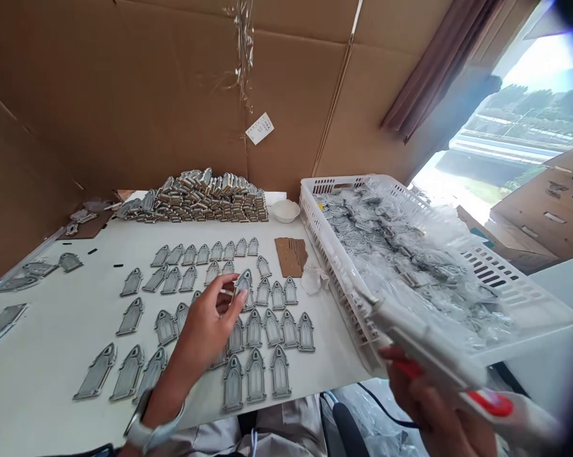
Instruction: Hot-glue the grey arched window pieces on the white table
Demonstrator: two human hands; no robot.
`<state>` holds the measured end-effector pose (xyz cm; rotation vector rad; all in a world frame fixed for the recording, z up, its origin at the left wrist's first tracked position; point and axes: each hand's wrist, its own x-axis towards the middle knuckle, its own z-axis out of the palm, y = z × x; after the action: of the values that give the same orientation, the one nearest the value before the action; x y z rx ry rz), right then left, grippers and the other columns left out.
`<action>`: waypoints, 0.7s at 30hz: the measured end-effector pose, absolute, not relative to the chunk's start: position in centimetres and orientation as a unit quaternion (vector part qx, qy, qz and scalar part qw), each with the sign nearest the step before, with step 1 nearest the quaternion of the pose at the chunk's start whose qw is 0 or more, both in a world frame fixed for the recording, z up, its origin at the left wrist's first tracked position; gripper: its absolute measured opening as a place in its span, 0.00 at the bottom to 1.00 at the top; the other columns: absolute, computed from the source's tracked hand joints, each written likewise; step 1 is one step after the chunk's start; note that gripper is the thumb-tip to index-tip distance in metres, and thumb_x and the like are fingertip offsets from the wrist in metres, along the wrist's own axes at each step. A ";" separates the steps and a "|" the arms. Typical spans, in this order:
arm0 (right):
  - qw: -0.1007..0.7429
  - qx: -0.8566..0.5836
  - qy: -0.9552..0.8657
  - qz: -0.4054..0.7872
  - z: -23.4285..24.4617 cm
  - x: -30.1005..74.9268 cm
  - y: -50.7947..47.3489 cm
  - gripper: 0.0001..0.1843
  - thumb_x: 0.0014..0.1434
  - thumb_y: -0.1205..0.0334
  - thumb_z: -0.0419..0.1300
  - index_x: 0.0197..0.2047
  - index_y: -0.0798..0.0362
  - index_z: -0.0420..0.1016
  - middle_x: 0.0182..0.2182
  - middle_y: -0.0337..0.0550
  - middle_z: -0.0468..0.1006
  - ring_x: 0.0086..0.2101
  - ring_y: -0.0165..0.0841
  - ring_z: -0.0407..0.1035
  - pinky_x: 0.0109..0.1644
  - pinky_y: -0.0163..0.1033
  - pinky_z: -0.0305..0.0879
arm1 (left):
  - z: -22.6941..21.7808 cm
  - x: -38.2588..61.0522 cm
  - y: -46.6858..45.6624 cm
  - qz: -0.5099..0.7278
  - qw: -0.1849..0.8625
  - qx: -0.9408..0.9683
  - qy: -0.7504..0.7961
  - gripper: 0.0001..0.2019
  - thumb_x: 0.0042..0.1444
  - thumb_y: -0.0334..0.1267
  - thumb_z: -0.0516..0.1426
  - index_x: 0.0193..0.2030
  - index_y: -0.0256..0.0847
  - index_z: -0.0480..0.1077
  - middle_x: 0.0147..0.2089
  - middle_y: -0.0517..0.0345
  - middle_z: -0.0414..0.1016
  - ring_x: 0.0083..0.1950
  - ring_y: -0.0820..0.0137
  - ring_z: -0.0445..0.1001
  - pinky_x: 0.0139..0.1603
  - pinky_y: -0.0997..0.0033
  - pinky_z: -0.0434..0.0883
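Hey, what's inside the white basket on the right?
The white basket is filled with clear plastic bags holding small grey metal pieces. Its floor and anything beneath the bags are covered.

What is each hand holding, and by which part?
The left hand pinches a grey arched piece by its lower end. The right hand grips a white-and-red tool from below; blur hides the exact spot.

To the right of the left grip (207, 327) stands a white slotted plastic basket (500, 270) of clear-bagged grey parts. Beyond the grip lie a torn brown cardboard scrap (290, 255) and a small white round bowl (285, 210); farther back rises a brown corrugated cardboard wall (124, 95).
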<state>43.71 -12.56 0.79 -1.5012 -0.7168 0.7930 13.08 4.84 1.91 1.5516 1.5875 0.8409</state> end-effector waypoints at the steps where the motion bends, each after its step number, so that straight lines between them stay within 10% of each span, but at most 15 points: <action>1: 0.567 -0.661 -0.327 0.366 -0.1 43.2 -13.3 0.26 0.72 0.41 0.62 0.61 0.50 0.85 0.62 0.53 0.79 0.60 0.39 0.77 0.65 0.38 0.80 | 2.5 12.8 2.9 0.345 0.414 0.573 0.617 0.34 0.65 0.66 0.62 0.67 0.45 0.71 0.47 0.53 0.82 0.46 0.63 0.87 0.49 0.68 0.82; 8: 0.418 -0.584 -0.483 0.501 -6.6 40.6 -13.9 0.29 0.73 0.39 0.61 0.65 0.51 0.82 0.56 0.53 0.81 0.55 0.37 0.78 0.64 0.38 0.79 | 3.8 11.4 -5.3 0.424 0.512 0.426 0.613 0.31 0.60 0.61 0.69 0.64 0.46 0.75 0.55 0.51 0.82 0.48 0.63 0.87 0.49 0.68 0.87; 21: 0.355 -0.614 -0.479 0.517 -3.8 34.9 -11.5 0.39 0.64 0.26 0.66 0.56 0.55 0.86 0.52 0.56 0.81 0.56 0.44 0.76 0.71 0.48 0.75 | 2.2 10.0 -7.4 0.383 0.517 0.426 0.637 0.32 0.63 0.63 0.67 0.69 0.51 0.76 0.55 0.52 0.81 0.57 0.63 0.83 0.52 0.70 0.88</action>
<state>34.88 -11.49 -3.80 -1.5872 -1.2375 1.3372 9.99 -7.37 2.17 1.0224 1.5283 0.9190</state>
